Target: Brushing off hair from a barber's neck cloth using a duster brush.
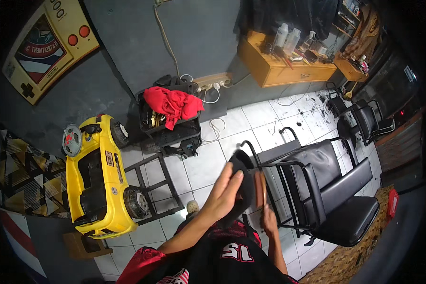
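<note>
My left hand (224, 190) grips a dark, soft-looking item (246, 188) in front of my body. Its far end shows a rounded opening or loop, and motion blur hides what exactly it is. My right hand (269, 220), lower and to the right, is closed around the near end of a brush-like wooden tool (261, 190). The tool stands on end close beside the dark item's right side; whether the two touch, I cannot tell. Just beyond my right hand is a black padded metal-frame chair (312, 167).
Left on the tiled floor stands a yellow ride-on toy car (117, 198), beside a black metal frame (163, 184). A red cloth (174, 103) lies over a black cart (181, 133). Bottles crowd a wooden wall drawer unit (287, 72). Dark hair clippings (298, 124) litter the floor.
</note>
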A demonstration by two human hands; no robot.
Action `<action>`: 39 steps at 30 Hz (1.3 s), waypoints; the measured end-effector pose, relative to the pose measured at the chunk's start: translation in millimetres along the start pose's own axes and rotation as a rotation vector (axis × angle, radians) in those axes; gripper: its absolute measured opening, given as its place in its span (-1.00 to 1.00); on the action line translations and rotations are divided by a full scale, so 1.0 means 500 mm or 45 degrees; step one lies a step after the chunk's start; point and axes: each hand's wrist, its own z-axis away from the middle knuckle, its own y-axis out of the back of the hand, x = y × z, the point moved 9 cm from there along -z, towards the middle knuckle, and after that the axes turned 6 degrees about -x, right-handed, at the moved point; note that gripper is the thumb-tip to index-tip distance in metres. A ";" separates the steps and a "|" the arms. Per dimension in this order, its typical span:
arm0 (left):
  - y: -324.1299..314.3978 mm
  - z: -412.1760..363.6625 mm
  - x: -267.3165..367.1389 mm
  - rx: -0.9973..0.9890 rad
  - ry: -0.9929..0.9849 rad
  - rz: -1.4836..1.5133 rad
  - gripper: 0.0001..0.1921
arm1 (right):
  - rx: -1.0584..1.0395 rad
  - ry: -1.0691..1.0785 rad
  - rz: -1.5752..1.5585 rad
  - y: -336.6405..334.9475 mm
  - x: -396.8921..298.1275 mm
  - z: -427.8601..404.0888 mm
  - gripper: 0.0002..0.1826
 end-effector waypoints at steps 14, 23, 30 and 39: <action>-0.019 0.010 0.114 -0.102 -0.281 -0.216 -0.82 | -0.180 0.176 0.998 -0.105 0.016 -0.030 -0.46; 0.017 0.020 0.092 0.057 -0.340 -0.644 -0.80 | -0.113 -0.123 -0.051 -0.034 0.085 -0.004 -0.50; -0.032 -0.009 0.006 -0.057 -0.176 -0.669 -0.83 | -0.100 0.639 -0.540 -0.079 -0.378 0.125 -0.51; -0.028 0.030 0.184 0.047 -0.628 0.065 -0.88 | -0.561 -0.220 1.228 -0.088 0.324 -0.078 -0.57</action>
